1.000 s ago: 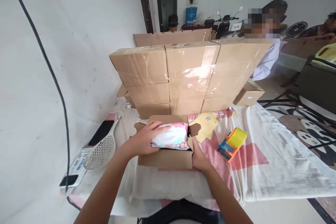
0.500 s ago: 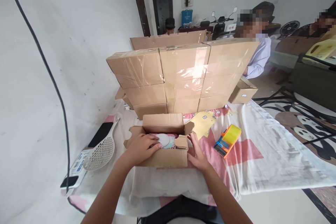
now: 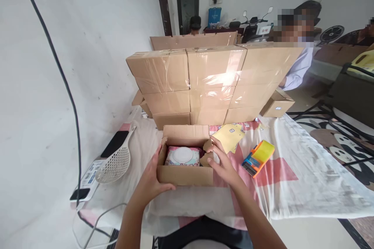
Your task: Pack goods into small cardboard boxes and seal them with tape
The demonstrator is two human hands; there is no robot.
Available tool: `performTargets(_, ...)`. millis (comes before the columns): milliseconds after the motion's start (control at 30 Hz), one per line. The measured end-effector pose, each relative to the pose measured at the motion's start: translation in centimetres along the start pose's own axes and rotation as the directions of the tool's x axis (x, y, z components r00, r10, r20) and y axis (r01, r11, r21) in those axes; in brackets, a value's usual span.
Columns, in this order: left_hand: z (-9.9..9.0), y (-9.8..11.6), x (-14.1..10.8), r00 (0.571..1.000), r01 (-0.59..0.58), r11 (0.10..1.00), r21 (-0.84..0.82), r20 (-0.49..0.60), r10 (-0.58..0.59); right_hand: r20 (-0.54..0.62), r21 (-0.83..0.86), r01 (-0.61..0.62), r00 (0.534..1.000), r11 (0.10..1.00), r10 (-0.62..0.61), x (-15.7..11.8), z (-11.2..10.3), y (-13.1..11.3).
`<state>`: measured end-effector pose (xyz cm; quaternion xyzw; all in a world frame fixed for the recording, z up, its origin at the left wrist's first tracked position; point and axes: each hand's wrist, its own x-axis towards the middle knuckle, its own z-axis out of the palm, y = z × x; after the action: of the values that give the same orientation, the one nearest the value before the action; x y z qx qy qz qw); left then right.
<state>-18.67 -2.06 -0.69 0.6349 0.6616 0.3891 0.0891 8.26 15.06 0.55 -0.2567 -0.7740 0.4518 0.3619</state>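
Observation:
A small cardboard box (image 3: 184, 176) stands with its top flaps up on the cloth-covered table in front of me. Inside it lies a patterned pack of wipes (image 3: 172, 160) with a white oval lid (image 3: 183, 155) facing up. My left hand (image 3: 150, 181) rests along the box's left side, fingers stretched out and thumb spread near the front corner. On the other side, my right hand (image 3: 224, 163) has its fingers apart, touching the torn right end flap (image 3: 207, 156). Neither hand grips the pack.
Behind the box rises a stack of taped cartons (image 3: 212, 81). An orange-and-yellow tape dispenser (image 3: 258, 158) lies to the right, near a yellow sheet (image 3: 229, 136). At left are a white strainer (image 3: 113, 165) and a cable (image 3: 66, 85). A person's sleeve (image 3: 299, 70) shows beyond the cartons.
My left hand has come off the pack and moved to the box's left side. The left end flap no longer sticks outward. My right hand has shifted up to the right flap.

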Motion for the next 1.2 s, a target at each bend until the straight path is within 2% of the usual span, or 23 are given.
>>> performTargets(100, -0.8, 0.8, 0.3, 0.996, -0.071, 0.991, 0.114, 0.067, 0.064, 0.087, 0.008, -0.057, 0.995, 0.998, 0.056, 0.1, -0.4, -0.5)
performTargets(233, -1.8, 1.3, 0.9, 0.989, -0.126, 0.972, 0.2, 0.098, 0.108, 0.047, 0.065, -0.083, 0.996, 0.994, 0.08, 0.5, 0.0, -0.7)
performTargets(333, -2.0, 1.2, 0.7, 0.987, -0.153, 0.97, 0.186, 0.066, 0.143, 0.014, 0.173, -0.082, 0.997, 0.982, 0.081, 1.2, 0.6, -0.4)
performTargets(433, -1.8, 1.1, 0.3, 0.986, -0.162, 0.977, 0.141, -0.013, 0.165, -0.039, 0.235, -0.035, 0.998, 0.971, 0.046, 1.8, 1.0, 0.3)
performTargets(500, -1.5, 1.3, 0.3, 0.991, -0.066, 0.994, 0.082, -0.109, 0.075, -0.084, 0.25, 0.007, 0.996, 0.968, 0.014, 2.0, 0.9, 0.7)
performTargets(533, -1.3, 1.5, 0.5, 0.984, 0.043, 0.998, 0.044, -0.173, -0.035, -0.084, 0.244, 0.028, 0.996, 0.969, -0.008, 2.1, 0.9, 0.8)
performTargets(567, -1.1, 1.8, 0.9, 0.957, 0.176, 0.984, 0.002, -0.234, -0.17, -0.072, 0.227, 0.048, 0.997, 0.973, -0.032, 2.2, 0.7, 0.8)
performTargets(633, -0.7, 2.6, 1.9, 0.86, 0.416, 0.909, -0.039, -0.308, -0.407, -0.023, 0.17, 0.057, 0.998, 0.984, -0.054, 2.3, 0.5, 0.7)
performTargets(667, -0.5, 3.0, 2.6, 0.823, 0.485, 0.874, -0.021, -0.328, -0.464, -0.012, 0.146, 0.044, 0.999, 0.988, -0.043, 2.3, 0.4, 0.5)
performTargets(700, -0.3, 3.4, 3.2, 0.812, 0.511, 0.859, 0.022, -0.341, -0.474, -0.012, 0.132, 0.024, 1.0, 0.991, -0.023, 2.2, 0.3, 0.3)
performTargets(767, 0.4, 4.3, 4.1, 0.857, 0.453, 0.879, 0.149, -0.343, -0.384, -0.004, 0.132, -0.017, 1.0, 0.991, 0.018, 1.8, 0.3, -0.2)
performTargets(833, 1.3, 5.0, 4.5, 0.931, 0.296, 0.92, 0.258, -0.292, -0.218, -0.036, 0.118, -0.035, 0.999, 0.992, 0.04, 0.8, 0.1, -0.5)
performTargets(900, 2.3, 5.6, 4.3, 0.98, 0.102, 0.942, 0.319, -0.195, -0.04, -0.206, 0.051, -0.02, 0.978, 0.999, 0.03, -0.7, -0.8, -0.4)
performTargets(933, 2.7, 5.8, 4.0, 0.988, 0.022, 0.94, 0.341, -0.154, 0.033, -0.355, 0.001, -0.015, 0.935, 1.0, 0.014, -1.6, -1.7, -0.1)
performTargets(967, 3.0, 5.9, 3.6, 0.988, -0.039, 0.931, 0.363, -0.124, 0.089, -0.526, -0.048, -0.021, 0.85, 0.999, -0.008, -2.5, -2.9, 0.4)
performTargets(1000, 3.3, 6.0, 3.2, 0.986, -0.078, 0.919, 0.386, -0.105, 0.128, -0.689, -0.086, -0.053, 0.725, 0.995, -0.021, -3.3, -4.4, 1.1)
performTargets(1033, 3.5, 6.0, 2.9, 0.984, -0.098, 0.907, 0.41, -0.094, 0.149, -0.832, -0.075, -0.102, 0.555, 0.992, -0.006, -4.0, -6.2, 2.0)
performTargets(1067, 3.6, 5.9, 2.6, 0.984, -0.103, 0.897, 0.429, -0.09, 0.156, -0.913, -0.027, -0.146, 0.406, 0.989, 0.035, -4.5, -8.0, 3.1)
performTargets(1100, 3.7, 5.8, 2.5, 0.984, -0.095, 0.891, 0.445, -0.093, 0.152, -0.946, 0.058, -0.182, 0.305, 0.982, 0.112, -4.8, -9.8, 4.2)
performTargets(1133, 3.7, 5.7, 2.4, 0.985, -0.082, 0.886, 0.457, -0.098, 0.142, -0.927, 0.195, -0.21, 0.28, 0.958, 0.25, -5.0, -11.4, 5.3)
performTargets(1200, 3.8, 5.5, 2.6, 0.988, -0.051, 0.881, 0.471, -0.107, 0.114, -0.852, 0.336, -0.256, 0.327, 0.906, 0.408, -4.8, -13.6, 7.0)
